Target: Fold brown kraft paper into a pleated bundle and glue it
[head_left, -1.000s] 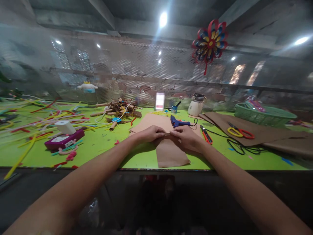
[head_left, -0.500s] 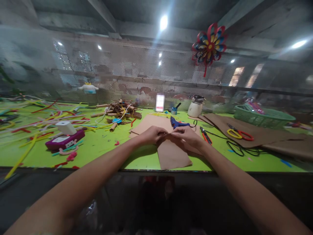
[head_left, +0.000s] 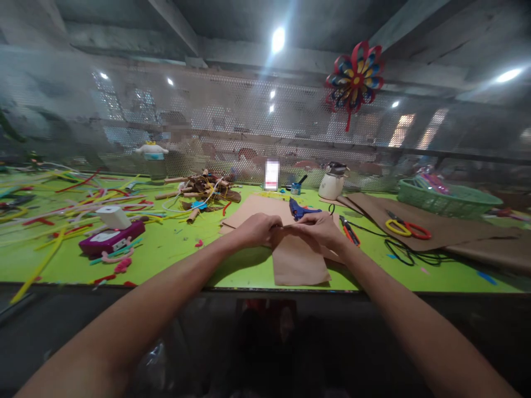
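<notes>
A strip of brown paper (head_left: 299, 263) lies on the green table (head_left: 178, 249) in front of me. My left hand (head_left: 257, 229) and my right hand (head_left: 319, 229) meet at its far end, fingers curled and pinching the paper's upper edge between them. A blue glue gun (head_left: 302, 210) lies just beyond my fingers on a larger brown sheet (head_left: 257, 207). Red-handled pliers (head_left: 349, 230) lie just right of my right hand.
Coloured pipe cleaners (head_left: 62, 204) and a purple box (head_left: 111, 239) cover the left side. A pile of brown scraps (head_left: 205, 190) sits behind. Yellow and red scissors (head_left: 404, 228), a black cord (head_left: 409, 253), a green basket (head_left: 448, 199) and a white jar (head_left: 332, 182) lie right.
My hands have lifted from lying flat on the paper and curled into a pinch on its upper edge; the strip has shifted slightly right.
</notes>
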A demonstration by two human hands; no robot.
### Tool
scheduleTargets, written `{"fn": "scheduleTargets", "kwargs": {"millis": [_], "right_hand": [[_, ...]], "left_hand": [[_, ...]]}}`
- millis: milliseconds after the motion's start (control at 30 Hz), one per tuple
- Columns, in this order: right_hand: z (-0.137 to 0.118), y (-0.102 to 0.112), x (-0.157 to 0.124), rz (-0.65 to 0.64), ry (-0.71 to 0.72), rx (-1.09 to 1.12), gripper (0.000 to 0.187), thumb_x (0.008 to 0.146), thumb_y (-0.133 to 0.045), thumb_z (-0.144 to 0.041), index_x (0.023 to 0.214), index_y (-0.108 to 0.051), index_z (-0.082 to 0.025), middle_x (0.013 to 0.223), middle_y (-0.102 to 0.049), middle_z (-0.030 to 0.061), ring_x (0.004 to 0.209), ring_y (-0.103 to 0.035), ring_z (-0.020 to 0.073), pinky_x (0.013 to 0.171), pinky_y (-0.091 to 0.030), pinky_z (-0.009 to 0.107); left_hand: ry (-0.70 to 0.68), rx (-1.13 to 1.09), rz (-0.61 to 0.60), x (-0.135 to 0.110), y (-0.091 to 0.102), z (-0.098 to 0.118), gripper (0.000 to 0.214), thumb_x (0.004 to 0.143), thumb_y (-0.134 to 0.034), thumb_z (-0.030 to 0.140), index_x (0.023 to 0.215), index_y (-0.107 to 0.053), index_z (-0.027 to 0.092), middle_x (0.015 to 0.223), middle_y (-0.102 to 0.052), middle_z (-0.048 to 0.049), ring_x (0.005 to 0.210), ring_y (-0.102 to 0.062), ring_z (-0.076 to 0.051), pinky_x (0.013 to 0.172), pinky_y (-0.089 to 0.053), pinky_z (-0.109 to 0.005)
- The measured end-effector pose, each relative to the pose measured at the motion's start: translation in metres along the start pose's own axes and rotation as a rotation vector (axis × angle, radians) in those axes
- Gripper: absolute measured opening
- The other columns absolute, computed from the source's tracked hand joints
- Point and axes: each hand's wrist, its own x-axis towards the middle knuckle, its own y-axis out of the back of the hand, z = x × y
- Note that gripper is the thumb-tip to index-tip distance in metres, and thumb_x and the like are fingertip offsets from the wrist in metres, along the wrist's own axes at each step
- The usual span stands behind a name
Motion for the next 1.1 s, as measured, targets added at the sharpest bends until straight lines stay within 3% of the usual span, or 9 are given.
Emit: {"fn": "scheduleTargets", "kwargs": {"millis": [233, 433, 600, 733, 967, 1100], "right_hand": [[0.021, 0.009, 0.007, -0.070, -0.078, 0.124, 0.029, 0.062, -0.073, -0.041, 0.069, -0.071, -0.013, 0.062, -0.062, 0.0037, 0.056, -0.049, 0.0118, 0.052, -0.036, 0.025], [0.034, 0.013, 0.012, -0.057, -0.118, 0.205, 0.031, 0.064, -0.072, -0.042, 0.073, -0.071, -0.012, 0.058, -0.057, 0.0002, 0.054, -0.044, 0.0094, 0.051, -0.031, 0.023], [0.031, 0.014, 0.010, -0.085, -0.129, 0.268, 0.032, 0.067, -0.070, -0.042, 0.079, -0.072, -0.012, 0.058, -0.055, -0.0010, 0.053, -0.043, 0.0083, 0.051, -0.033, 0.023], [0.028, 0.014, 0.009, -0.161, -0.140, 0.360, 0.032, 0.069, -0.069, -0.041, 0.083, -0.072, -0.013, 0.062, -0.059, 0.0005, 0.055, -0.049, 0.0098, 0.055, -0.039, 0.024], [0.012, 0.013, 0.005, -0.166, -0.106, 0.542, 0.040, 0.076, -0.061, -0.045, 0.109, -0.064, -0.022, 0.096, -0.067, 0.0073, 0.081, -0.062, 0.0191, 0.074, -0.049, 0.032], [-0.004, 0.010, -0.003, -0.407, -0.069, 0.410, 0.057, 0.065, -0.073, -0.035, 0.119, -0.058, -0.023, 0.092, -0.068, 0.0068, 0.077, -0.063, 0.0207, 0.068, -0.050, 0.032]], "left_hand": [[0.024, 0.010, -0.005, 0.001, 0.000, -0.003, 0.020, 0.082, -0.046, 0.026, 0.087, -0.063, 0.016, 0.071, -0.062, -0.0045, 0.058, -0.048, -0.012, 0.054, -0.027, -0.022], [0.074, -0.249, -0.036, -0.001, 0.002, -0.007, 0.025, 0.086, -0.041, 0.032, 0.082, -0.058, 0.015, 0.069, -0.061, -0.0026, 0.059, -0.050, -0.011, 0.056, -0.033, -0.021], [0.071, -0.328, -0.073, 0.000, 0.009, -0.011, 0.027, 0.085, -0.043, 0.034, 0.076, -0.058, 0.015, 0.064, -0.060, -0.0007, 0.057, -0.051, -0.010, 0.056, -0.035, -0.020], [0.148, -0.400, -0.085, -0.003, 0.016, -0.011, 0.034, 0.083, -0.045, 0.043, 0.070, -0.057, 0.015, 0.057, -0.058, 0.0000, 0.051, -0.049, -0.009, 0.050, -0.032, -0.020], [0.260, -0.905, -0.151, -0.011, 0.019, -0.009, 0.044, 0.073, -0.055, 0.059, 0.070, -0.051, 0.016, 0.048, -0.046, 0.0052, 0.043, -0.039, -0.007, 0.045, -0.029, -0.020], [0.257, -1.134, -0.348, -0.012, 0.011, -0.001, 0.044, 0.070, -0.061, 0.059, 0.073, -0.051, 0.016, 0.051, -0.046, 0.0052, 0.042, -0.038, -0.006, 0.044, -0.027, -0.019]]}}
